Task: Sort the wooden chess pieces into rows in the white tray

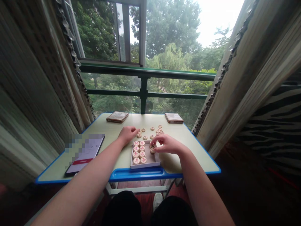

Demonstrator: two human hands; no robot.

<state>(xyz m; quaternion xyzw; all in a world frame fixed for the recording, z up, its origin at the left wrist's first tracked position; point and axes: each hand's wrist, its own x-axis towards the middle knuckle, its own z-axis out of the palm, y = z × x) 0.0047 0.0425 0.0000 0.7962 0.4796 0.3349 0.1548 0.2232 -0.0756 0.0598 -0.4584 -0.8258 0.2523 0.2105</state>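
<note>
Nearest you, on the tabletop (105, 158), a phone (86, 153) lies at your left. The shallow white box (153, 158) sits just behind the blue front rim. Its left half already holds two neat columns of wooden discs (139, 152), and its right half is bare.

Your right hand (168, 144) hovers at the box's far right corner, its grip pinched around one marked disc (153, 147). Lower that disc flat and square beside the filled columns, touching its neighbour, so the rows stay straight. Let go only once it rests on the box floor, or it may roll.

Your left hand (127, 134) reaches just past the box, with its fingertips at the nearest of the loose discs (150, 131) scattered there. I cannot tell whether that grip has closed on one. Take a single disc from the near edge of the scatter so you do not nudge the others.

Two flat brown cases (117, 116) (173, 118) lie at the far corners, below the green railing (143, 73).
</note>
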